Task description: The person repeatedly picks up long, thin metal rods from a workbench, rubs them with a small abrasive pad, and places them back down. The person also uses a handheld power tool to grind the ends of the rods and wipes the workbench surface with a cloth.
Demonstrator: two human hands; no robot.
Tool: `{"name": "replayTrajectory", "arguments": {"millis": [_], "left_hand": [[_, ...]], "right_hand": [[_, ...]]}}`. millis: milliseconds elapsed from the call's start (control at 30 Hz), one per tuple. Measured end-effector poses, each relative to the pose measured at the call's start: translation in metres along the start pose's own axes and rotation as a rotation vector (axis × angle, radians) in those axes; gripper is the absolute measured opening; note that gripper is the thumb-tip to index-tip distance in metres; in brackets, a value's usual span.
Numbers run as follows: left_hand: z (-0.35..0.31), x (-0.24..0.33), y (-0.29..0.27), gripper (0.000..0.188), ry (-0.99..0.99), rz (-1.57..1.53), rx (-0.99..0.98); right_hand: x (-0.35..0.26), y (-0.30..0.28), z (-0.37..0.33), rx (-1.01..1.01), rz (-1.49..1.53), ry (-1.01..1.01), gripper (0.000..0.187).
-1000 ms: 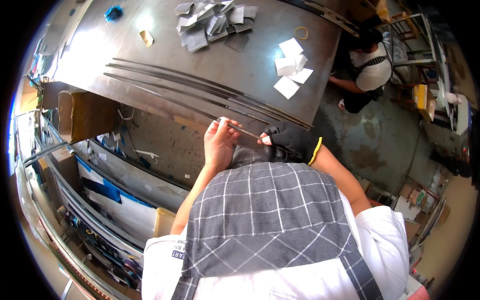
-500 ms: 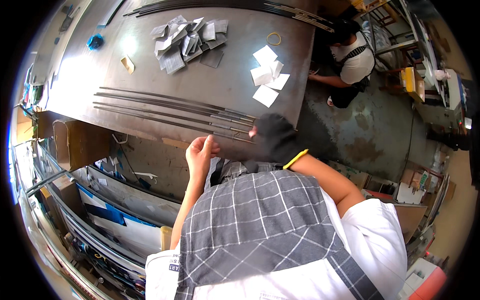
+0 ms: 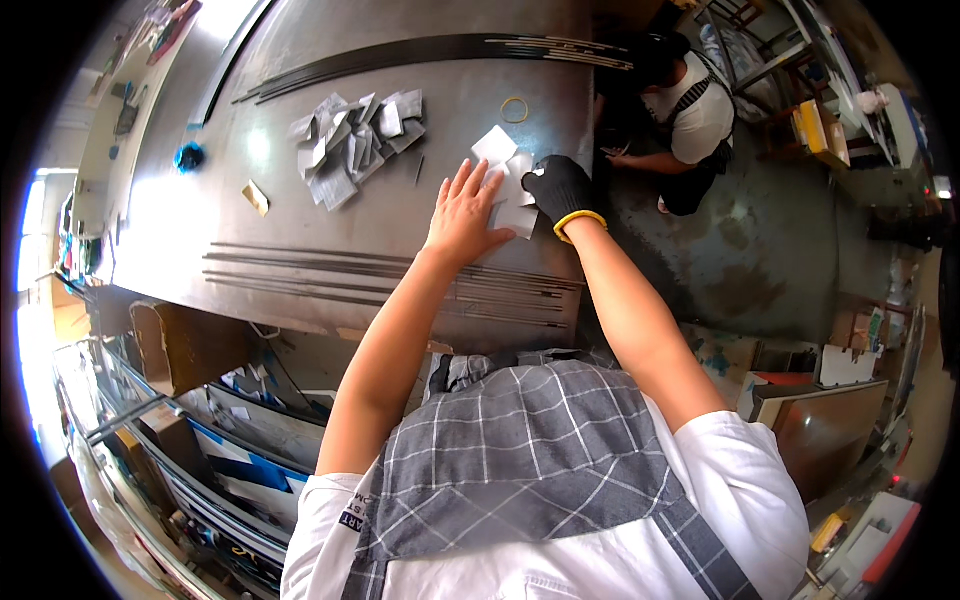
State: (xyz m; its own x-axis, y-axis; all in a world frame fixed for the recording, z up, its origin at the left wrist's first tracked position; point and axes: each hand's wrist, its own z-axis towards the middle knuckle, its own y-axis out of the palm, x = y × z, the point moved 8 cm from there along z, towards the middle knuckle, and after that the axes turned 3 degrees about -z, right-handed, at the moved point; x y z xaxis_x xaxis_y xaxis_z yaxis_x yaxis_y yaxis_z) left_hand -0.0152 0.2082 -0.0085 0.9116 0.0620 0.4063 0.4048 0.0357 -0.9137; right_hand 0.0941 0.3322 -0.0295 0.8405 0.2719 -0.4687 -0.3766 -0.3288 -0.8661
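Note:
My left hand [image 3: 466,212] is bare and open, its fingers spread over the left side of a few white squares [image 3: 516,219] that look like paper or thin card. On their right side my right hand [image 3: 562,190], in a black glove with a yellow cuff, is closed, its fingertips pinching at one white square; the fingers partly hide it. Between my forearms and the squares, several thin dark rods [image 3: 300,262] lie side by side along the near edge of the metal table [image 3: 350,232]. My left forearm crosses above them.
Left of my hands lies a heap of grey-white flat pieces [image 3: 345,150]. A yellow rubber band [image 3: 514,110] and a bundle of long dark rods [image 3: 400,52] lie farther back. A blue wad [image 3: 188,157] sits at left. Beyond the table's right edge, a person [image 3: 690,120] crouches.
Both hands have left the rod ends at the near edge and reached forward to the white squares. My left hand has spread from a pinch. The rods lie on the table.

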Motion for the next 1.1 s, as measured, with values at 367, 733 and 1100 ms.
{"name": "replayTrajectory", "arguments": {"millis": [367, 733, 1100], "left_hand": [[0.027, 0.015, -0.010, 0.112, 0.027, 0.028, -0.027], [0.004, 0.034, 0.015, 0.070, 0.089, -0.037, 0.026], [-0.033, 0.100, 0.041, 0.071, 0.240, -0.258, -0.174]], "right_hand": [[0.093, -0.028, -0.070, 0.136, 0.468, 0.086, 0.031], [0.089, 0.002, -0.143, 0.056, 0.970, 0.295, 0.031], [0.099, 0.024, -0.139, 0.284, 0.965, 0.273, 0.028]]}}
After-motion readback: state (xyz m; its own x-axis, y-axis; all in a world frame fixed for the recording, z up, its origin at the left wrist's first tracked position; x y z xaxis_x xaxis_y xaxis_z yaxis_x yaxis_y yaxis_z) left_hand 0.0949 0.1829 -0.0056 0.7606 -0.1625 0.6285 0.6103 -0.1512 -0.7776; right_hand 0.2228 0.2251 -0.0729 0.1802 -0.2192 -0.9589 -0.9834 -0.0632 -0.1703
